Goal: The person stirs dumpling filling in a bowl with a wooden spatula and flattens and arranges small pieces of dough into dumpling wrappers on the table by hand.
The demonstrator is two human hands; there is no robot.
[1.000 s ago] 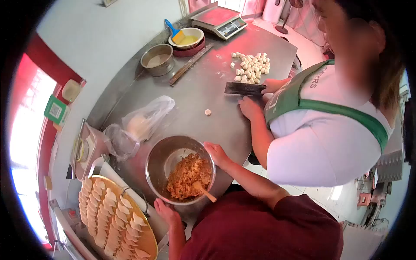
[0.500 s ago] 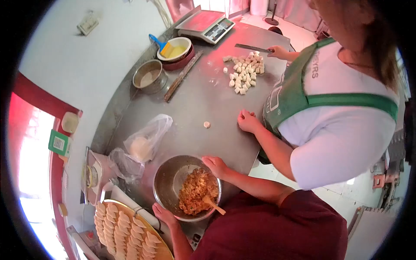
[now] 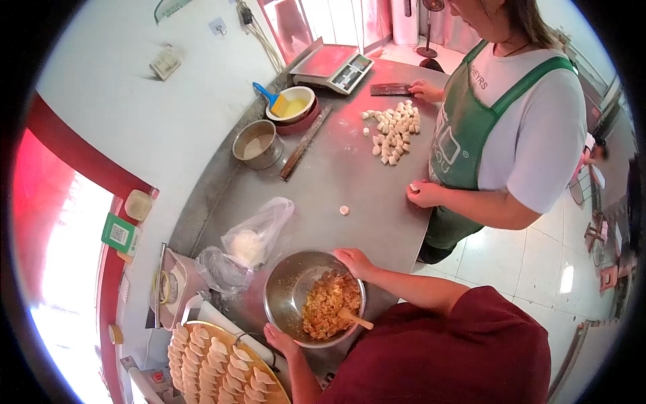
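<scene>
A steel mixing bowl point(image 3: 279, 286) with an orange-brown minced filling point(image 3: 326, 306) sits at the table's near edge, held between my two hands. A wooden spoon point(image 3: 356, 318) stands in the filling, its handle over the rim. My right hand point(image 3: 355, 262) grips the bowl's upper right rim. My left hand point(image 3: 281, 340) presses against its lower left side, fingers partly hidden. Beside the bowl lies a clear plastic bag point(image 3: 269, 219) with a dough ball point(image 3: 246, 248) inside. One small dough round point(image 3: 344, 210) rests alone on the steel table point(image 3: 316, 185).
A co-worker in a green apron point(image 3: 468, 131) holds a dark scraper point(image 3: 390, 89) beside cut dough pieces point(image 3: 397, 128). Along the wall are a scale point(image 3: 346, 73), an oil bowl with brush point(image 3: 296, 106), a steel pot point(image 3: 259, 148) and a stick point(image 3: 304, 145). Dumplings fill a round tray point(image 3: 272, 367).
My view has shifted, so the scene sits further right and lower. The co-worker's scraper has turned to show its flat face. My hands stay on the bowl.
</scene>
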